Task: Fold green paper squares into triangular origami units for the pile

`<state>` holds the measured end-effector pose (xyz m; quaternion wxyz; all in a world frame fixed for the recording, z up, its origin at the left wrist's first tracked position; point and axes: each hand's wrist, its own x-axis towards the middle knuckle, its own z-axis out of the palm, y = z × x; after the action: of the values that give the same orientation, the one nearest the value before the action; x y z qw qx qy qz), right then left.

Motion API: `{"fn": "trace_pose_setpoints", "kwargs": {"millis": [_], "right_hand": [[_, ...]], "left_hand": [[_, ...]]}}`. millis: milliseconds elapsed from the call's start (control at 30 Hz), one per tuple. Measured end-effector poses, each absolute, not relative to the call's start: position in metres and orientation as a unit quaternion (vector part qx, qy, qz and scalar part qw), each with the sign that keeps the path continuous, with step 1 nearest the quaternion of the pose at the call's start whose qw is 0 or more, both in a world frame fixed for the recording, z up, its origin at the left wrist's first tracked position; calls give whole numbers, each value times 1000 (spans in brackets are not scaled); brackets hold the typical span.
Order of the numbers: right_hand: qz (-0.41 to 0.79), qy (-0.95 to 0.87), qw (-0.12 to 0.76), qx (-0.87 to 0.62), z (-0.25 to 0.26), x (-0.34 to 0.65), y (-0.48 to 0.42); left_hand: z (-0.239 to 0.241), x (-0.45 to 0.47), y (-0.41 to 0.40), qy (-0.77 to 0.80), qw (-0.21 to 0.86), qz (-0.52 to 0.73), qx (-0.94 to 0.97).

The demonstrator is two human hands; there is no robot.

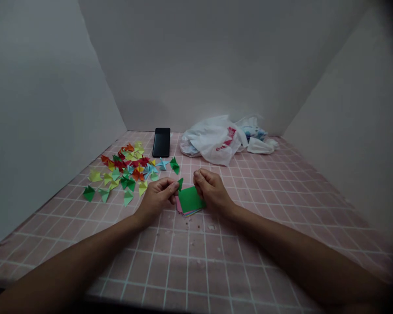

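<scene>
A small green folded paper sits pinched in the left hand, above the upper left edge of a paper stack.
The left fingers are closed on the folded paper; the right hand is curled at the stack's right side, thumb drawn in to the fingers, and whether they grip anything cannot be told. A green sheet tops the stack, with pink and other colored edges below. Leftward, many folded paper pieces spread over the pink, white-lined tabletop; behind are a dark phone and a crumpled white plastic bag.
</scene>
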<state>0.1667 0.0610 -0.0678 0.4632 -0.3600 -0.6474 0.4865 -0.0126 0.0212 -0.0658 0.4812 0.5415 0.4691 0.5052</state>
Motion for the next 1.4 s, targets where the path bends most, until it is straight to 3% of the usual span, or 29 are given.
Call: {"fn": "trace_pose_setpoints", "kwargs": {"millis": [167, 367, 767, 1067, 1400], "right_hand": [[575, -634, 412, -313, -70, 161, 52], [544, -641, 409, -355, -77, 162, 48], [689, -535, 395, -287, -81, 158, 51], [704, -518, 396, -281, -82, 159, 53], [719, -507, 399, -257, -84, 158, 52]], "left_hand": [[-69, -10, 20, 467, 519, 471, 539], [-70, -8, 18, 475, 494, 451, 572], [-68, -7, 17, 477, 524, 482, 517], [-65, -9, 18, 507, 467, 479, 543], [-65, -10, 16, 462, 505, 492, 537]]}}
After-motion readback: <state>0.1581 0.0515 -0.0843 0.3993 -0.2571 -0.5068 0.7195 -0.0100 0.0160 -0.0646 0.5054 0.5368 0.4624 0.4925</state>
